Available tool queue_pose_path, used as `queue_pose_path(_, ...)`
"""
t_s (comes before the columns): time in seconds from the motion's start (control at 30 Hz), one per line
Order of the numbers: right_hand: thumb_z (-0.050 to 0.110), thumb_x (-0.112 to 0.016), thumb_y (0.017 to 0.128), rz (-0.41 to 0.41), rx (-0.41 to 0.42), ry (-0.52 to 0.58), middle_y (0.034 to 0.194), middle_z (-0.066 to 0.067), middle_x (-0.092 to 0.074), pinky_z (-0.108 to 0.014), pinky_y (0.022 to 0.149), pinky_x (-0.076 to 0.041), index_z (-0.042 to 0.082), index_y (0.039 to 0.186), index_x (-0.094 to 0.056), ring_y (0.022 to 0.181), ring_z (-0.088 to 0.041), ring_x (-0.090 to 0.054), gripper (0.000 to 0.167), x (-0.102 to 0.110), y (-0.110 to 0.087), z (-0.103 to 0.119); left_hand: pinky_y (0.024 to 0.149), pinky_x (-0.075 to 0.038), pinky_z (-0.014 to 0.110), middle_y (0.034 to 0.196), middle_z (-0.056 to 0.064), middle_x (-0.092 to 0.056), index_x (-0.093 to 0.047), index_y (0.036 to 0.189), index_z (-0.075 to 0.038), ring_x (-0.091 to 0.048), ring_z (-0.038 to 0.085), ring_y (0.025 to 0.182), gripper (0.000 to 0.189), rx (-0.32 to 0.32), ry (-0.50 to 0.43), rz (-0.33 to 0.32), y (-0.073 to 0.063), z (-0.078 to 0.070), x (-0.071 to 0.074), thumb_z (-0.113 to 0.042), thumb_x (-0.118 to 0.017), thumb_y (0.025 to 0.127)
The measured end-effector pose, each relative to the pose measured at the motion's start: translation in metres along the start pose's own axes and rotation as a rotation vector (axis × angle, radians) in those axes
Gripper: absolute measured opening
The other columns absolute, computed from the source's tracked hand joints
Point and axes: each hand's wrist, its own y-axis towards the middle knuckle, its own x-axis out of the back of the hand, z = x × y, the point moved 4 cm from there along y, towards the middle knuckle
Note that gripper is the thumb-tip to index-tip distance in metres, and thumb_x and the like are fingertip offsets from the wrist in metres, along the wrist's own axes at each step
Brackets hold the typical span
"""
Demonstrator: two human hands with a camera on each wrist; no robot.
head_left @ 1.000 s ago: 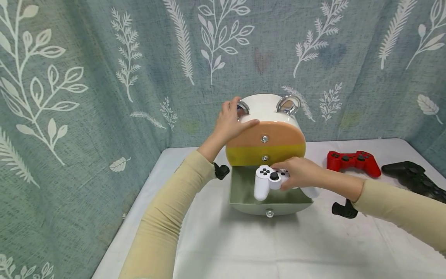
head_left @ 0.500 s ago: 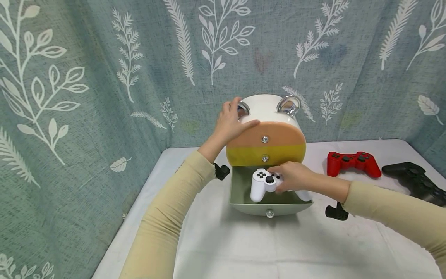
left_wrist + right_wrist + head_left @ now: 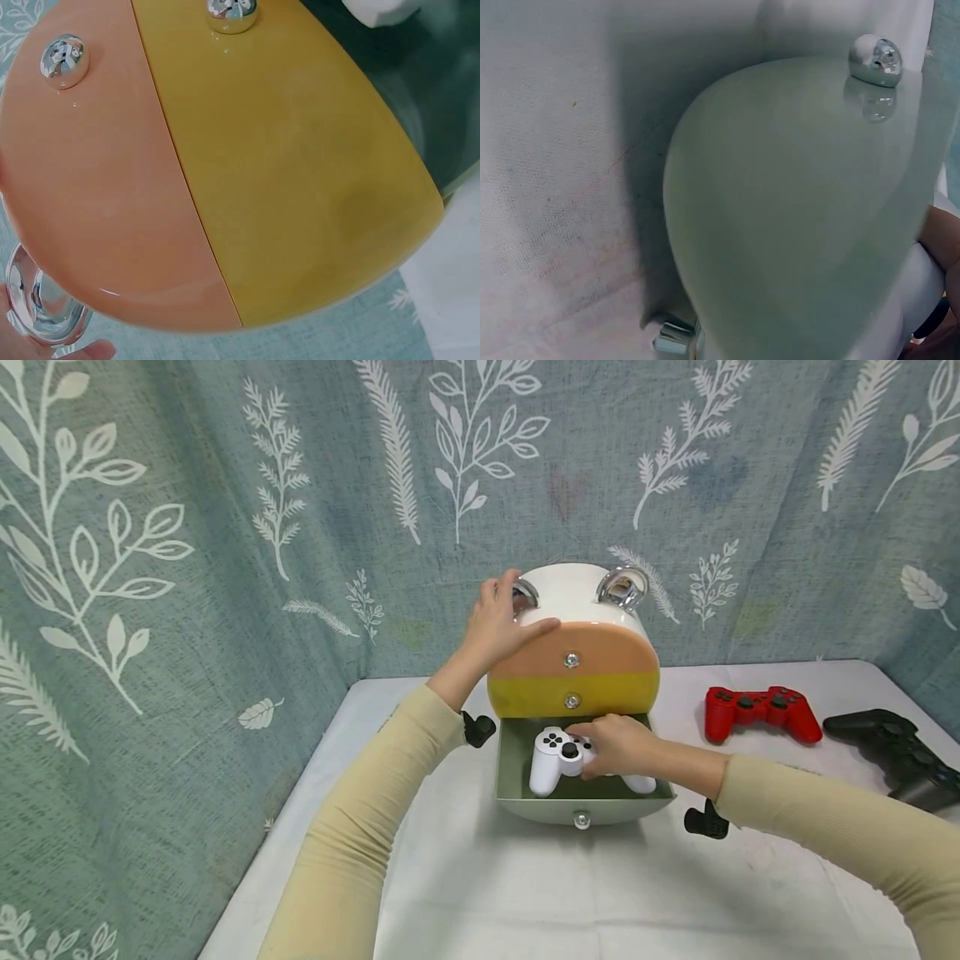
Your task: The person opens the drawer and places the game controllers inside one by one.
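1. The white cloth point(image 3: 525, 893) lay under everything; being loose fabric, it probably gave the load on it little grip, so steadying with a hand was sensible.
2. The round-faced cabinet point(image 3: 573, 643) stood at the middle, toward the far side, its orange and yellow fronts closed. With its weight drawn forward, it likely needed a firm hold against tipping.
3. The green drawer point(image 3: 622, 812) stood pulled out to the near side; that opening was best left wide, with no pressure on its near wall.
4. The black controller point(image 3: 892, 752) and the red controller point(image 3: 761, 706) lay to the right, well apart from the drawer and out of the way.
5. The white controller point(image 3: 547, 768) was within the drawer's opening, its handles toward the near wall; whether it touched the floor could not be told. Keeping it level would have spared both handles a knock.
6. The left hand point(image 3: 495, 627) rested on the cabinet's upper left, thumb and fingers spread, beside the left chrome ring point(image 3: 532, 593); steady, light pressure suited it.
7. The right hand point(image 3: 618, 746) pinched the white controller about its middle, a balanced hold worth loosening only once the weight was borne.
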Motion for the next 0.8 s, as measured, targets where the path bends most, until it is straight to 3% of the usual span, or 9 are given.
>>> queue_pose_path(0.4, 0.027, -0.082, 0.066, 0.045, -0.046, 0.026, 0.085, -0.001, -0.068, -0.026, 0.061, -0.044, 0.008, 0.12, -0.06, 0.067, -0.011, -0.053, 0.061, -0.007, 0.007, -0.002, 0.097, -0.036, 0.048, 0.144, 0.012, -0.021, -0.017, 0.144, -0.025, -0.036, 0.032, 0.124, 0.093, 0.011, 0.005, 0.0, 0.0, -0.001, 0.001, -0.065, -0.062, 0.073)
queue_pose_path(0.6, 0.026, -0.082, 0.066, 0.054, -0.047, 0.035, 0.095, -0.004, -0.068, -0.029, 0.067, -0.046, 0.007, 0.119, -0.06, 0.075, -0.013, -0.056, 0.06, -0.014, 0.01, -0.004, 0.097, -0.035, 0.048, 0.144, 0.012, -0.022, -0.018, 0.144, -0.025, -0.036, 0.032, 0.124, 0.093, 0.015, 0.012, 0.0, 0.0, -0.001, 0.001, -0.065, -0.062, 0.072)
queue_pose_path(0.8, 0.025, -0.081, 0.067, 0.061, -0.03, 0.045, 0.096, -0.004, -0.067, -0.03, 0.07, -0.047, 0.006, 0.118, -0.06, 0.078, -0.014, -0.057, 0.059, -0.02, 0.015, -0.004, 0.098, -0.034, 0.049, 0.144, 0.012, -0.021, -0.018, 0.144, -0.025, -0.035, 0.033, 0.125, 0.094, 0.013, 0.003, 0.001, -0.001, -0.001, 0.001, -0.065, -0.063, 0.072)
